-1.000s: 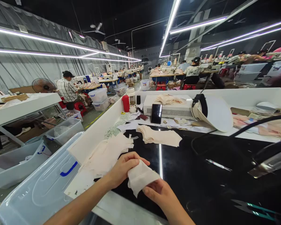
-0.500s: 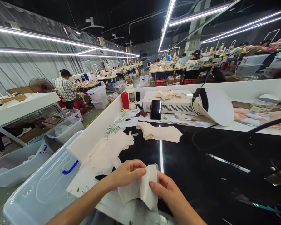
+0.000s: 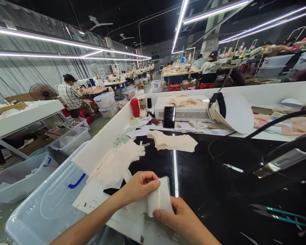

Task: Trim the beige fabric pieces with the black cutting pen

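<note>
A white piece of fabric (image 3: 160, 198) with a seam-like band down its middle is held between my two hands over the table's near edge. My left hand (image 3: 140, 185) pinches its upper left side with thumb and fingers. My right hand (image 3: 173, 215) grips the lower right corner, thumb on top and fingers behind. More pale cloth hangs below the left hand. Left of my hands lies a spread pile of pale cut pieces (image 3: 114, 165). Beyond them a neat stack of cream cut pieces (image 3: 174, 141) rests on the black tabletop (image 3: 206, 183).
Teal-handled thread snips (image 3: 283, 215) lie at right, near a blurred metal tool (image 3: 283, 163) with a black cable. A phone (image 3: 169, 116) leans on a white box (image 3: 186, 109), beside a white visor (image 3: 236, 112). A lidded plastic bin (image 3: 51, 200) stands at left. Other people sit farther off.
My right hand has slid down and slightly left along the fabric, which now lies flatter and more spread. The metal tool at right has come further into view; the snips show more clearly.
</note>
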